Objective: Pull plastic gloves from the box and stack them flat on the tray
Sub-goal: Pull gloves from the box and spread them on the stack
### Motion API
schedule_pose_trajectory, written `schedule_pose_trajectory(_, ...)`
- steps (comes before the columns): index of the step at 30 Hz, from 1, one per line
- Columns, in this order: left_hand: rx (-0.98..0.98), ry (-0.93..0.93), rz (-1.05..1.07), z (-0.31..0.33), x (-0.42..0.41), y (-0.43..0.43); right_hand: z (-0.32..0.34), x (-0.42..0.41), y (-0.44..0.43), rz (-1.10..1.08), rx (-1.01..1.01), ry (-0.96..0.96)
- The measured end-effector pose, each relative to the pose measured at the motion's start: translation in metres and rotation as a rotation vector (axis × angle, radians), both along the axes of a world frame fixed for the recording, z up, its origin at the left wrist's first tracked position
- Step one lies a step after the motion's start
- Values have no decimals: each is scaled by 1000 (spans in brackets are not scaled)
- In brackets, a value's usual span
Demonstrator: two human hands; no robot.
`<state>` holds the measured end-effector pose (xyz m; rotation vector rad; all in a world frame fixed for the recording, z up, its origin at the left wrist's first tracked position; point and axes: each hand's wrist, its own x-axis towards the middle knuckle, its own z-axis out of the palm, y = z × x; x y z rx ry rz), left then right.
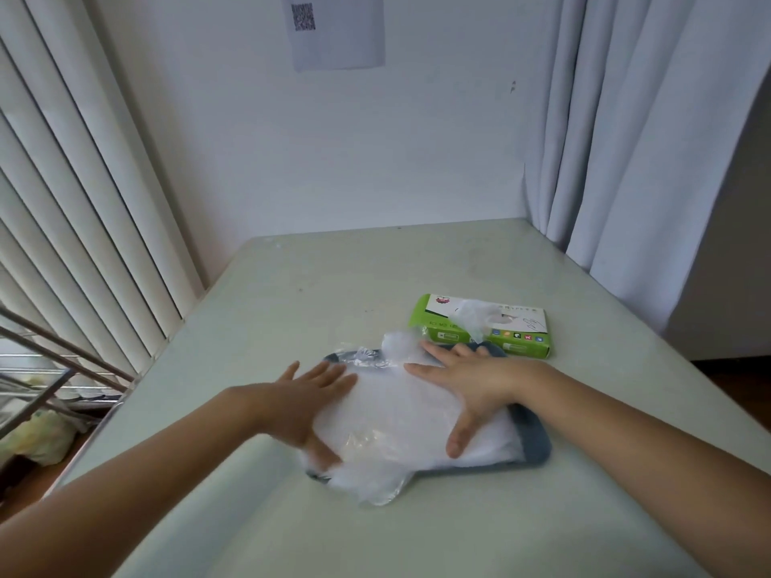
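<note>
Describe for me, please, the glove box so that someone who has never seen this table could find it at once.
Start at the pale table and look to its right side, towards the curtain. Just beyond the blue-grey tray lies a flat box. It is the only bright green thing there, with a white top and a plastic glove poking out.

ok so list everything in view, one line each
plastic gloves: stack, count unclear, clear, on the tray
tray: one, blue-grey, mid table
box: one, green and white, behind the tray, glove poking out
table: one, pale green-grey, foreground
paper: one, white with code, on wall
curtain: one, white, right
blinds: one set, white, left
metal rack: one, grey, lower left
left hand: one, flat on the gloves
right hand: one, flat on the gloves
</note>
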<state>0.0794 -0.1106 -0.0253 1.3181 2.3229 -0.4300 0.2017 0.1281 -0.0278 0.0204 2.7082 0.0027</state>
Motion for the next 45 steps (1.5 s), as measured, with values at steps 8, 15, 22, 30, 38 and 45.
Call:
schedule_pose_trajectory(8, 58, -89, 162, 51, -28, -10, 17, 1, 12, -54, -172, 168)
schedule_pose_trajectory(15, 525, -188, 209, 64, -33, 47, 32, -3, 59, -362, -471, 907)
schedule_pose_trajectory(22, 670, -269, 136, 41, -25, 133, -2, -7, 93, -398, -408, 587)
schedule_pose_trajectory(30, 388, -230, 13, 34, -14, 170, -14, -21, 99, -344, -531, 895)
schedule_pose_trajectory(38, 503, -153, -5, 11, -14, 166, 0, -25, 100, -437, -705, 968)
schedule_pose_trajectory(45, 555, -298, 72, 1, -19, 207, 16, -25, 98, -512, -683, 1066)
